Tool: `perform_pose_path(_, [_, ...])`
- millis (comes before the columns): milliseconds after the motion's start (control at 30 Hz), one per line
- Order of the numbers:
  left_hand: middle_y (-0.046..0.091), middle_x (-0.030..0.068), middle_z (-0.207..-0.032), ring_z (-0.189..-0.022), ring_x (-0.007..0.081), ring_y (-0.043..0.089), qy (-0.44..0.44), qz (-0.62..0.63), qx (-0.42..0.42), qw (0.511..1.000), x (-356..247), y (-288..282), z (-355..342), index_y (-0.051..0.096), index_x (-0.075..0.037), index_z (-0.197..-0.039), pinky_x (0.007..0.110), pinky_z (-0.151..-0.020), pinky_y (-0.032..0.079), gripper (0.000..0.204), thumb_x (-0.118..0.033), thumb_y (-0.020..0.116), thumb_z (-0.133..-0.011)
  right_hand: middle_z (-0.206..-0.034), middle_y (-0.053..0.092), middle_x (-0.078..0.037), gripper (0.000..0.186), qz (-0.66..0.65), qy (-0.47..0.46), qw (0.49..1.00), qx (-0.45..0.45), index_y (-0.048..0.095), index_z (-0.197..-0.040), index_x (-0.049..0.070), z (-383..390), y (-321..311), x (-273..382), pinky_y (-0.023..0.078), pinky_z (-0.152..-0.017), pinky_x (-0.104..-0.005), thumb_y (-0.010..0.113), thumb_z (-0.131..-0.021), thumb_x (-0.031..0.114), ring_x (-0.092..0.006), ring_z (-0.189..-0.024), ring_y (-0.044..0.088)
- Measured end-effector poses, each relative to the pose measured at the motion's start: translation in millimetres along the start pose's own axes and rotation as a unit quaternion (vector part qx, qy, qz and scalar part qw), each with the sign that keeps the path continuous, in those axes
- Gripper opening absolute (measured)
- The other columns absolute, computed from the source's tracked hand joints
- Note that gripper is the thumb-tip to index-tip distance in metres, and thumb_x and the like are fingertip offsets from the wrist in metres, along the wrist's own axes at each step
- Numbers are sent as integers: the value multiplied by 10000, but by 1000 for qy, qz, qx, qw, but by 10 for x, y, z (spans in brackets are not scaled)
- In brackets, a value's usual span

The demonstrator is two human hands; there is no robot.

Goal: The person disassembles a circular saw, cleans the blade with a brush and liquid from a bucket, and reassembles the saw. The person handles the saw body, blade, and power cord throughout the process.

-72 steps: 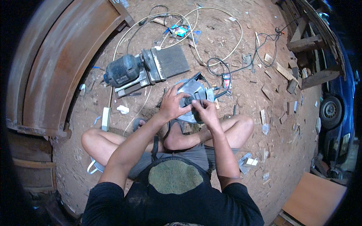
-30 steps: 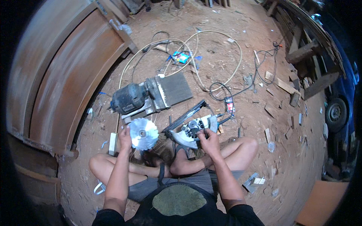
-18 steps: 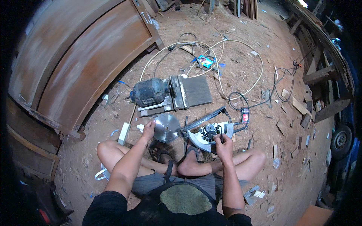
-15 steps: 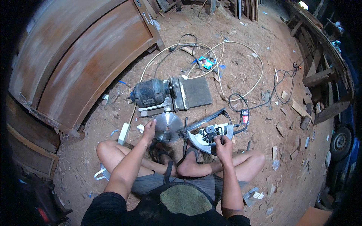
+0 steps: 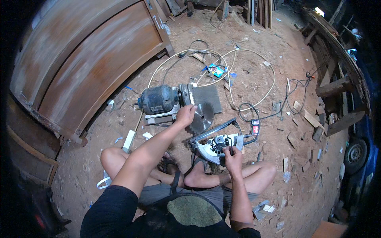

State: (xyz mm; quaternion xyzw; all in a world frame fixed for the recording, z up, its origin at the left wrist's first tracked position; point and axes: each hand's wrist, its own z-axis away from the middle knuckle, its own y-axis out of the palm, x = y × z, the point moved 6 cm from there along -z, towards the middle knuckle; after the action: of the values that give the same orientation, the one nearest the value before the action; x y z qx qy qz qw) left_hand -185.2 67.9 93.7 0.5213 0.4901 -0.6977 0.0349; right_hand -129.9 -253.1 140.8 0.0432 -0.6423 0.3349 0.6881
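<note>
On the dirt floor at the left sits a blue-black motor (image 5: 159, 99). To its right, the left grip (image 5: 185, 116) is closed on a round saw blade (image 5: 203, 118), pinching its left edge. The blade sticks out to the right of the fingers, over or near a flat gray plate (image 5: 210, 96). Being a circle, it has no long way; its flat face looks up. It is gray and shiny, with a hole in the middle. Next comes the silver and black power saw (image 5: 218, 146), its long dark edge slanting up to the right. The right grip (image 5: 234, 158) is at its lower right side, fingers bent; I cannot tell what they pinch.
</note>
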Motion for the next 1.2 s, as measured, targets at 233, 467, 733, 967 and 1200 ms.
perform_pose_path(233, [685, 234, -1118, -1081, 376, 649, -126, -18, -63, 990, 158, 322, -325, 604, 9, -1253, 439, -940, 489, 537, -442, 499, -982, -677, 622, -93, 271, -12, -4, 1000, 2, 647, -823, -39, -29, 37, -81, 454, -625, -333, 668, -885, 224, -124, -661, 535])
perform_pose_path(467, [717, 159, -909, -834, 272, 674, 38, 84, 221, 971, -661, 267, 693, 698, 36, -1046, 370, -795, 507, 428, -355, 530, -994, -683, 625, -152, 326, 32, 19, 999, -1, 658, -866, -56, 18, -23, 38, 453, -624, -365, 670, -893, 269, -177, -645, 548])
perform_pose_path(733, [582, 114, -1128, -924, 253, 663, 152, 47, 160, 974, -993, 119, 1034, 628, -116, -1161, 357, -773, 554, 306, -248, 693, -892, -676, 638, -200, 317, 93, 7, 995, 31, 681, -869, -61, -345, 95, 54, 466, -612, -412, 634, -918, 249, -273, -619, 612])
perform_pose_path(967, [506, 153, -1253, -1097, 365, 575, 168, -96, 134, 972, -1148, 157, 1206, 660, -188, -1214, 470, -921, 497, 441, -330, 761, -809, -771, 663, -300, 342, 206, 9, 978, 1, 699, -850, -82, -476, 148, 146, 516, -695, -469, 650, -885, 256, -417, -750, 686])
perform_pose_path(1200, [491, 225, -1232, -1175, 408, 478, 185, -133, 60, 972, -1190, 378, 1283, 676, -165, -1203, 491, -1023, 382, 419, -288, 743, -808, -727, 676, -256, 380, 232, 13, 973, -12, 685, -804, -83, -577, 128, 50, 516, -621, -451, 693, -867, 292, -336, -656, 693])
